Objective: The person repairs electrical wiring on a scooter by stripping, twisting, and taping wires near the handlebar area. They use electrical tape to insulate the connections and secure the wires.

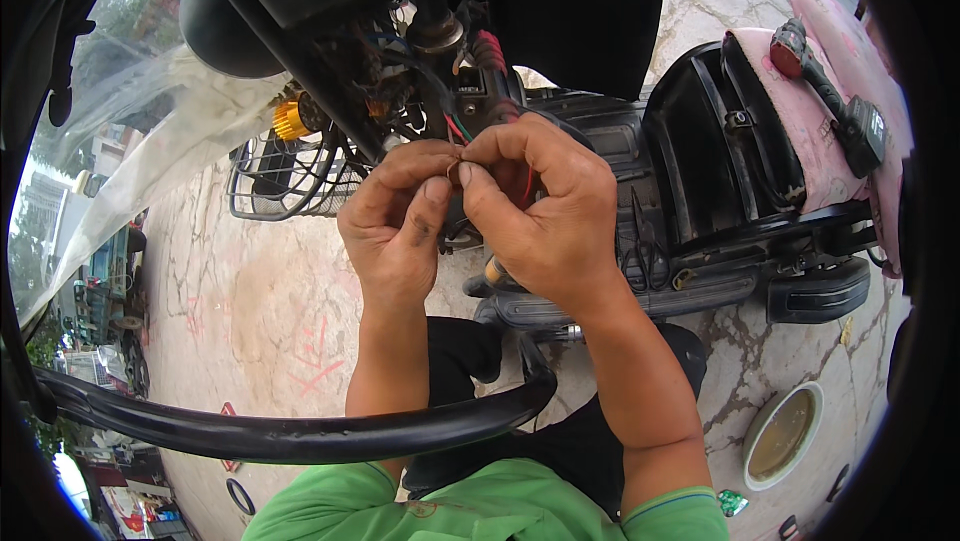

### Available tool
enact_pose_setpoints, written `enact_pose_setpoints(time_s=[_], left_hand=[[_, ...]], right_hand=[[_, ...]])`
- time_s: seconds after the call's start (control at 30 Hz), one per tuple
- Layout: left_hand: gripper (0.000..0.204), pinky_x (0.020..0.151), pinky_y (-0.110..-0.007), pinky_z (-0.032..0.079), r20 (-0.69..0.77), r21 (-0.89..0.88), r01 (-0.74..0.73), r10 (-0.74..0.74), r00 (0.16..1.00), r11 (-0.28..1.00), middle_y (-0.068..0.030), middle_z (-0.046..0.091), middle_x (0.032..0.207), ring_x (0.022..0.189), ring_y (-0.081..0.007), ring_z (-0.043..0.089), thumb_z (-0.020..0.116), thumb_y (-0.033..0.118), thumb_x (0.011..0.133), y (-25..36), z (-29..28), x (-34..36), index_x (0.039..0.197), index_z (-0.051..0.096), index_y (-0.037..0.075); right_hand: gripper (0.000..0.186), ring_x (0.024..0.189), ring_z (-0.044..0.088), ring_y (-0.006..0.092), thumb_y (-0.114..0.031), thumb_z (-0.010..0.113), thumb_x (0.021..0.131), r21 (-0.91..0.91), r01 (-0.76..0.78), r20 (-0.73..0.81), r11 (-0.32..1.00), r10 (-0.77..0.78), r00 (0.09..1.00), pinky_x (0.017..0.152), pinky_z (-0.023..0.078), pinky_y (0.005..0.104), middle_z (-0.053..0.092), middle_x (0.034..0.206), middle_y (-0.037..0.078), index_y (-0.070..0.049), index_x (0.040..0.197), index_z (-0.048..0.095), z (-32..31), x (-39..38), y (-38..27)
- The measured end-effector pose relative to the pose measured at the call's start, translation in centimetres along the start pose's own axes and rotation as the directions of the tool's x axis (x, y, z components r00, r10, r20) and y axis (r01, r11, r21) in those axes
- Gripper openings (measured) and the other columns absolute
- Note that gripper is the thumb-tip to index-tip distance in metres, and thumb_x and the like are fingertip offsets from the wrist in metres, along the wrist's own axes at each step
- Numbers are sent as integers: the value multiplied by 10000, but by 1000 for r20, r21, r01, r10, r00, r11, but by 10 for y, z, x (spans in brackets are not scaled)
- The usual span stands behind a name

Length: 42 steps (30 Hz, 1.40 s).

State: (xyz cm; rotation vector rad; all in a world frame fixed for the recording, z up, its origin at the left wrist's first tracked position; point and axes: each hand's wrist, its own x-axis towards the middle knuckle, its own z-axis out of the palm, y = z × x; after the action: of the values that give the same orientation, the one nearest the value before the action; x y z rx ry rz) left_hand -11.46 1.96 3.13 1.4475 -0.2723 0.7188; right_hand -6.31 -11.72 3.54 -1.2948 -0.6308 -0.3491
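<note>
My left hand (393, 219) and my right hand (552, 209) meet in front of the steering column of an electric scooter. Thumb and forefinger of each are pinched on a thin wire (453, 171), whose end is mostly covered by the fingertips. Just above them, red and green wires (456, 128) come down from an opened housing full of cabling. A thicker red-wrapped cable (489, 51) runs beside the metal column (437, 36). Below my right hand, a tan-coloured handle (494, 271) shows near the footboard; what it belongs to is hidden.
Dark scissors-like pliers (645, 246) lie on the footboard. A red-and-black cordless tool (828, 96) rests on the pink-covered seat (750, 71). A black curved bar (300, 426) crosses before me. Left are a wire basket (290, 203) and clear plastic sheeting (130, 156); a basin (818, 403) stands at right.
</note>
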Motion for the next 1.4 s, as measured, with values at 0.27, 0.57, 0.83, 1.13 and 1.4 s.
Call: enact_pose_setpoints(time_s=[0.27, 0.57, 0.83, 1.13, 1.4], left_hand=[[199, 840, -266, 546, 221, -267, 405, -354, 909, 874, -113, 714, 1022, 913, -158, 681, 770, 20, 882, -6, -18, 28, 1044, 675, -46], [192, 898, -308, 519, 286, -398, 478, -389, 876, 783, -105, 695, 1003, 968, -192, 661, 786, -44, 815, -20, -22, 29, 989, 715, -6], [176, 893, -316, 514, 255, -371, 455, -382, 888, 809, -90, 680, 978, 933, -187, 647, 782, -67, 793, -19, -16, 31, 942, 706, -12], [213, 816, -240, 499, 36, -197, 380, -380, 924, 904, -45, 669, 925, 848, -99, 611, 791, 50, 865, -7, 1, 20, 974, 642, -56], [146, 758, -234, 530, -77, -117, 299, -309, 948, 947, -73, 686, 934, 797, -108, 641, 729, 34, 901, -6, 3, 10, 967, 608, -13]], right_hand=[[77, 589, 512, 100, -27, 709, 810, 27, -141, 147, 990, 136, 980, 536, 417, 258, 579, 726, 38, 7, 872, 679, -16, 9, -3], [85, 609, 536, 101, -26, 711, 816, 61, -269, 211, 961, 251, 945, 550, 432, 261, 592, 733, 44, 18, 885, 686, -17, 12, 2], [102, 652, 655, 156, 0, 715, 808, -19, -130, 189, 991, 132, 973, 589, 511, 292, 641, 783, 83, 16, 902, 679, -21, 11, 1], [161, 620, 663, 247, -2, 776, 762, -242, 228, 70, 943, -217, 974, 543, 522, 305, 634, 805, 79, -31, 889, 680, -13, 4, 19], [233, 629, 652, 159, -33, 827, 735, -117, 151, 73, 981, -143, 987, 538, 508, 257, 662, 905, 80, -26, 929, 698, -16, 3, 9]])
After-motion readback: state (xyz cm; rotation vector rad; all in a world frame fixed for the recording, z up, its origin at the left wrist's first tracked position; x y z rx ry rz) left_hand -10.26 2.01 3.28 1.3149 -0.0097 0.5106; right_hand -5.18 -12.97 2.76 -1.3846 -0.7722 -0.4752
